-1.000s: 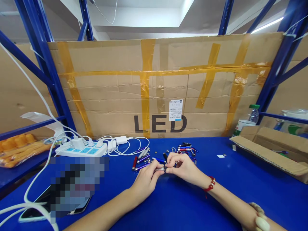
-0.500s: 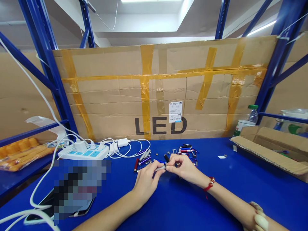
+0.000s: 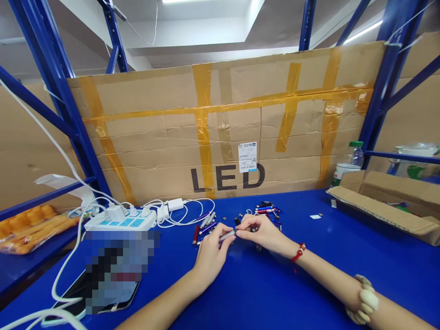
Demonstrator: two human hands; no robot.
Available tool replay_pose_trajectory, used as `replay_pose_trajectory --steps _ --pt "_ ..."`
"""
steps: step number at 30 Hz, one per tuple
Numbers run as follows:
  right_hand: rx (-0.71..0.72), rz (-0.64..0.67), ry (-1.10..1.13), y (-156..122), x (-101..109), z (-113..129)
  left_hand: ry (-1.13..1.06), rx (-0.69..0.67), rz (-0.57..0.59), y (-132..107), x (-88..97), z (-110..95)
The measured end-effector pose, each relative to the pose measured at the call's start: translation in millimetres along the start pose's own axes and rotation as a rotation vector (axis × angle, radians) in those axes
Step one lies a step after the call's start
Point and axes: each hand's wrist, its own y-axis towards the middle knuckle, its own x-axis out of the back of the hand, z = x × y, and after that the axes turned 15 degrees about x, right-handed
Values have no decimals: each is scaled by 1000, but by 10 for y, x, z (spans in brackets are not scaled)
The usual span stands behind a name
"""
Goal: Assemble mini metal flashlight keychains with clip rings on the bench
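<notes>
My left hand (image 3: 210, 251) is closed on a slim silver metal tube (image 3: 227, 235) that looks like a small keychain flashlight. Its thumb and fingers pinch the tube from both sides, above the blue table. At the tube's far end the fingertips of my right hand (image 3: 263, 232) are pinched together. Whether they hold a small part or the tube's tip is too small to tell. Left of the hands lie similar tubes, among them a red tube (image 3: 195, 234) and a purple tube (image 3: 207, 228). More tubes with clips (image 3: 266, 210) lie behind my right hand, partly hidden by it.
A white power strip (image 3: 120, 222) with chargers and tangled cables stands at the back left. In front of it lies a phone (image 3: 129, 298), partly blurred out. On the right are an open cardboard box (image 3: 381, 211) and a green-capped bottle (image 3: 349, 162). A large cardboard panel (image 3: 165, 156) closes off the back.
The view has shifted slightly to the right. Both hands stay together at the tube, with more of its silver side showing now between the left fingers.
</notes>
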Motion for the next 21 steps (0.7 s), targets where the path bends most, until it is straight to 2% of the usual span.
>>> replay_pose_trajectory --steps 6,12,15,17,21 --pt "2 23 -8 -5 10 15 27 22 13 0 8 -43" --pt "21 -3 -136 8 31 -45 70 16 -29 4 20 -65" --pt "30 -48 -303 14 106 -65 69 33 -38 8 22 -71" --pt "33 -57 -501 9 170 -61 53 46 -32 8 20 -79" --pt "-15 16 -843 -5 269 -47 35 52 -23 5 17 -88"
